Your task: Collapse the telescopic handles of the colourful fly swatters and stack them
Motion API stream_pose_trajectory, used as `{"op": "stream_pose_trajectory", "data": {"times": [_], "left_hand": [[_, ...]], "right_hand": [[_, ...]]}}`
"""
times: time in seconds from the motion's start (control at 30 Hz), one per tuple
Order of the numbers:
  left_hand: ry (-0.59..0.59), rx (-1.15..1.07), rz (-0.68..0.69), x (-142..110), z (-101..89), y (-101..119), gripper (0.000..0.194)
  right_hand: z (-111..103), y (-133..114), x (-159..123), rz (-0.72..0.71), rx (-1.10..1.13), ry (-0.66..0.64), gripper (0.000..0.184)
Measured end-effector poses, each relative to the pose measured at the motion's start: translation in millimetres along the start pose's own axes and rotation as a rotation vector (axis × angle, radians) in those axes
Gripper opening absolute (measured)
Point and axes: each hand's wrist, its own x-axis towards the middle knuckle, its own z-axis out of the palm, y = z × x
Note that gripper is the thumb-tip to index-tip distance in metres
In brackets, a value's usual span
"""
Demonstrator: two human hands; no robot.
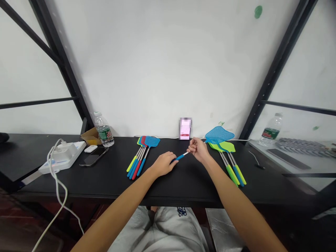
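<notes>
A blue fly swatter (219,135) is held between my two hands above the black desk, its mesh head out to the right. My left hand (164,163) is closed around its blue handle. On the metal shaft, my right hand (198,149) pinches with curled fingers, hiding part of the rod. To the left lies a fanned row of fly swatters (152,141) with yellow, blue and red handles. A second group of fly swatters (228,147), with green and blue handles, lies to the right, partly beneath the held one's head.
A lit phone (185,128) leans against the white wall. On the left are a water bottle (104,130), a cardboard box (91,136), a dark phone (94,156), a white case (90,148) and a power strip (63,157) with cables. Another bottle (271,129) stands at right.
</notes>
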Motion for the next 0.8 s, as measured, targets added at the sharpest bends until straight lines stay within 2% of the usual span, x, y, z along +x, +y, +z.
{"op": "stream_pose_trajectory", "data": {"times": [0.33,0.53,0.7,0.8], "left_hand": [[0.024,-0.091,-0.036,0.9,-1.7,-0.8,0.021],[0.075,-0.096,-0.077,0.7,-2.6,-3.7,0.015],[0.144,-0.135,-0.129,0.6,-3.9,-6.9,0.013],[0.202,-0.159,-0.168,1.1,-4.4,-9.3,0.012]], "right_hand": [[-0.4,-0.1,0.0,0.001,-0.002,-0.009,0.025],[-1.5,3.3,1.5,-0.044,-0.090,-0.007,0.026],[-3.0,8.2,2.6,-0.059,-0.300,0.126,0.023],[-3.6,14.0,1.6,-0.031,-0.448,0.094,0.026]]}}
